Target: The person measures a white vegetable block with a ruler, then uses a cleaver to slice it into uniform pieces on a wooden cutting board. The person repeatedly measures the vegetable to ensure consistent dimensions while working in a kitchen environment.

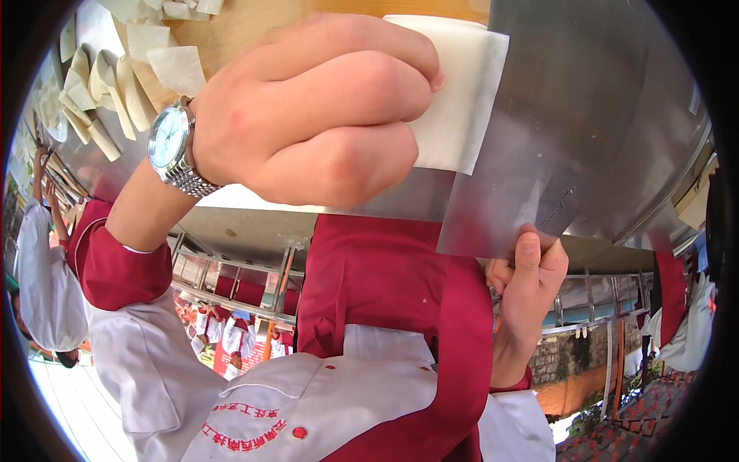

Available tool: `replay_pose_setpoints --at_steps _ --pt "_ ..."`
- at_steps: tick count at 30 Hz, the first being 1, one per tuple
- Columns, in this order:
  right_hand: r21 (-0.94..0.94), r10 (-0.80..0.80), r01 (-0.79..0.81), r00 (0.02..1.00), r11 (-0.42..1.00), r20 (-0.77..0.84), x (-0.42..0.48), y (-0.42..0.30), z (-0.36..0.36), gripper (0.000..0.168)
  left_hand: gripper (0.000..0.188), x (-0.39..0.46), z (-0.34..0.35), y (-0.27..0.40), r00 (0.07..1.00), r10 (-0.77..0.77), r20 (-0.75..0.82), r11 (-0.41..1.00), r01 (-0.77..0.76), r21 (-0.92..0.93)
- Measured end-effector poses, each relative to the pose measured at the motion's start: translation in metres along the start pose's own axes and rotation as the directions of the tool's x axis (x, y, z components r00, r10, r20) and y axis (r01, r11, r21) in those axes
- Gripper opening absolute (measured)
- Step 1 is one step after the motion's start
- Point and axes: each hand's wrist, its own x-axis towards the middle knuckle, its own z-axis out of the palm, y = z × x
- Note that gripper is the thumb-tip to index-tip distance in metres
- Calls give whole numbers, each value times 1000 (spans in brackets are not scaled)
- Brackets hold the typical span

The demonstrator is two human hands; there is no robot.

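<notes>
My left hand, with a steel-banded wristwatch on its wrist, curls its fingers over a pale rectangular slab, apparently white radish. The fingers rest on its top; the thumb is hidden. Close by, a broad steel cleaver blade, bearing engraved marks, lies along the slab's right end. My right hand grips it at the near corner, thumb laid flat on the metal. The handle is hidden behind that hand. Farther up, the blade's outline is hard to tell from the grey steel surface.
A wooden board spans the top. Thin pale slices and several longer pieces lie at the upper left. A steel worktop reaches right, its front edge before my apron. Another person stands at left.
</notes>
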Motion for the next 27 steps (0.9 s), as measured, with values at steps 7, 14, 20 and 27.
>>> replay_pose_setpoints --at_steps 7,14,20,27 --pt "-27 7 -5 997 1000 79 -13 18 -16 31 50 -2 3 1 1000 -6 -11 1000 6 20" --pt "27 17 -19 997 999 72 1 5 -4 30 50 -6 5 -4 1000 19 -17 1000 -19 -17" --pt "-49 3 3 995 999 103 -18 20 -20 27 49 -1 4 -1 1000 6 -15 1000 -6 -9" --pt "4 2 -2 999 1000 53 -9 11 -5 29 48 -2 6 -2 999 23 -41 999 -24 -24"
